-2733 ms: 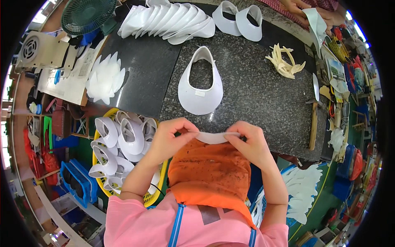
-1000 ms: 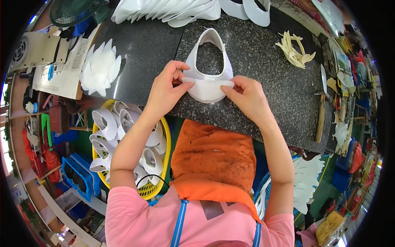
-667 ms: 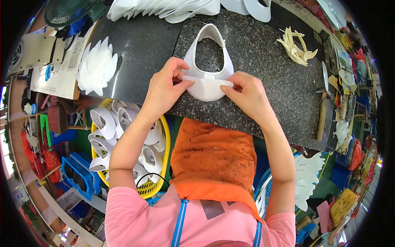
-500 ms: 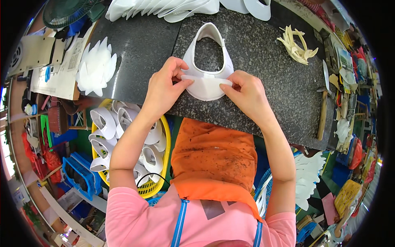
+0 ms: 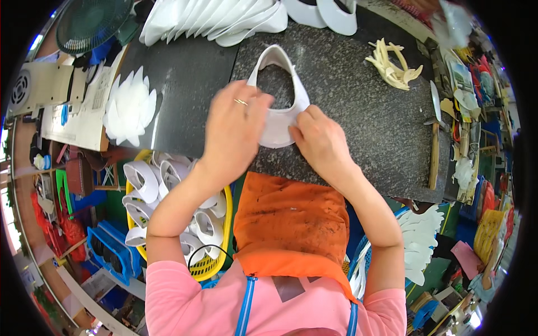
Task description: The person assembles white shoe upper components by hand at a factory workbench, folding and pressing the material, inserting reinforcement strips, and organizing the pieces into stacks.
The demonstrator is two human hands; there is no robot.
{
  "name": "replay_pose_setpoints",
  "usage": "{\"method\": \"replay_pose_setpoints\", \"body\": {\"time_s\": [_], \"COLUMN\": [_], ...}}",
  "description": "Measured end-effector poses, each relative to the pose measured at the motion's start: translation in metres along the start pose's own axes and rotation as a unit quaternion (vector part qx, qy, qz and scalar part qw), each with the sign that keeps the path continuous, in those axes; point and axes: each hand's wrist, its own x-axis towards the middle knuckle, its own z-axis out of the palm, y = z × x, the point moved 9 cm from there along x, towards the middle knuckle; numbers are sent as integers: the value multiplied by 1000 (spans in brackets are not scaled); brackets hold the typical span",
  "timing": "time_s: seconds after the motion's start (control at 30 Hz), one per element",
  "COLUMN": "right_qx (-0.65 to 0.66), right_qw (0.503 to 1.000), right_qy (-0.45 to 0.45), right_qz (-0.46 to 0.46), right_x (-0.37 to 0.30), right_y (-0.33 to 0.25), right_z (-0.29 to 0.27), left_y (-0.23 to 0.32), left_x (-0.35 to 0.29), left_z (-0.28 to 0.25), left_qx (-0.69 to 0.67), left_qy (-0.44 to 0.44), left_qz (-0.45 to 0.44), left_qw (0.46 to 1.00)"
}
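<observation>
Both hands press flat on the white shoe upper (image 5: 278, 84): left hand (image 5: 234, 127) smoothing its near-left side, right hand (image 5: 317, 138) pinning the patch. Liner looks seated on the granite slab (image 5: 358, 112); pressing remains. Finished uppers fill the yellow basket (image 5: 226, 221) below my left wrist.

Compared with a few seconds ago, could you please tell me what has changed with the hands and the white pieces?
The white strip, first held up over the orange apron, was carried forward and laid across the white visor-shaped piece on the stone bench. The left hand has since gone from a fingertip grip to lying flat on it; the right hand presses beside it. The visor-shaped piece stayed put.
</observation>
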Motion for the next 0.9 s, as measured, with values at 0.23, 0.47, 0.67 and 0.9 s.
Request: {"method": "replay_pose_setpoints", "body": {"time_s": [0.23, 0.47, 0.67, 0.9], "right_qx": [-69, -12, 53, 32], "right_qw": [996, 990, 991, 992], "right_qy": [48, 72, 55, 84], "right_qz": [-19, -118, -113, -85], "right_x": [1, -9, 11, -35], "right_y": [6, 18, 27, 34], "right_z": [-25, -33, -26, -45], "left_y": [22, 4, -37, -29], "left_x": [0, -19, -16, -40], "left_z": [27, -9, -19, 10], "left_qx": [-178, -108, 48, -33], "left_qy": [-58, -59, 34, 18], "left_qz": [62, 58, 66, -18], "left_qw": [980, 991, 996, 999]}}
